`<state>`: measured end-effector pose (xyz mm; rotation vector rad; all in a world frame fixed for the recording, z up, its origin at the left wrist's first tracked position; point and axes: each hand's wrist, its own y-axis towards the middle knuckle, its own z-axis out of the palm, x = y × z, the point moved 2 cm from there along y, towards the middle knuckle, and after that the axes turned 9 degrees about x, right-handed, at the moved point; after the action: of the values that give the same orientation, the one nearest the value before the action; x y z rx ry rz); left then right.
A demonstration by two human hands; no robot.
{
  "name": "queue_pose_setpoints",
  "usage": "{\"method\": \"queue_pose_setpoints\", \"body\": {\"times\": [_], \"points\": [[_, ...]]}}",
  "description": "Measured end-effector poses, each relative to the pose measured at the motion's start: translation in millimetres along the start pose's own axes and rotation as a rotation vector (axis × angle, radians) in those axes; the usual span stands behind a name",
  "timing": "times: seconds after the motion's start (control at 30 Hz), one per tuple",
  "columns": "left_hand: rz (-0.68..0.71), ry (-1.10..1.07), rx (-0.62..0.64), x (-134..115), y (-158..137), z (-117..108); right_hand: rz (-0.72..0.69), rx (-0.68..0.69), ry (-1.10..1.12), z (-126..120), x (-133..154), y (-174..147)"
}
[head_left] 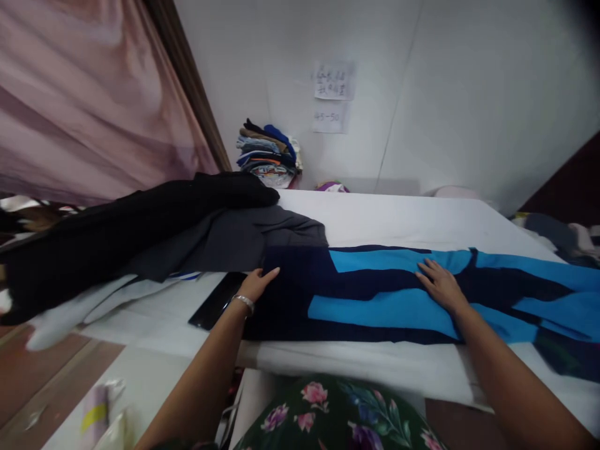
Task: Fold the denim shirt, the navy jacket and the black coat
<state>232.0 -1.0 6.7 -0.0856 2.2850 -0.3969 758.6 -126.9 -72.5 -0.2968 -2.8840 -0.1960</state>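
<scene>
A navy and bright blue garment (375,294) lies spread flat across the white table (394,219). My left hand (257,282), with a silver bracelet on the wrist, rests at the garment's left end, fingers pointing right. My right hand (438,282) lies flat, fingers spread, on the middle of the garment where navy meets blue. Neither hand grips anything. A black flat object (216,301) lies just left of my left hand.
A grey garment (234,240) and a black garment (117,237) are heaped on the table's left side over white cloth (84,309). A stack of folded clothes (268,153) stands at the back wall. Pink curtain (84,94) hangs at left. More clothes (557,234) lie far right.
</scene>
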Motion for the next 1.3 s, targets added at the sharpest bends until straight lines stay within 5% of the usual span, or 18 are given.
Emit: {"method": "queue_pose_setpoints", "body": {"times": [0.2, 0.4, 0.63, 0.83, 0.97, 1.03, 1.13, 1.23, 1.3], "points": [[-0.047, 0.002, 0.059, -6, -6, 6, -0.007, 0.011, 0.04, 1, -5, 0], [0.081, -0.054, 0.023, -11, -10, 16, 0.002, 0.007, 0.109, 0, -5, 1], [0.329, 0.039, -0.144, -39, -6, -39, 0.015, 0.041, 0.225, -19, 24, -1], [0.07, 0.288, -0.104, -14, 39, -48, -0.086, 0.171, 0.118, -10, 84, -14], [-0.017, 0.448, -0.109, -3, 36, -39, -0.074, 0.201, 0.077, -5, 96, -18], [0.054, 0.529, -0.259, -11, 21, -36, -0.064, 0.205, 0.084, -7, 98, -18], [0.396, 0.563, -0.493, -34, -2, -20, -0.045, 0.209, 0.096, -13, 101, -17], [0.678, 0.633, -0.367, -52, -5, 19, -0.033, 0.205, 0.115, -17, 105, -17], [0.674, 0.749, -0.221, -56, 3, 47, -0.029, 0.204, 0.136, -18, 107, -17]]}}
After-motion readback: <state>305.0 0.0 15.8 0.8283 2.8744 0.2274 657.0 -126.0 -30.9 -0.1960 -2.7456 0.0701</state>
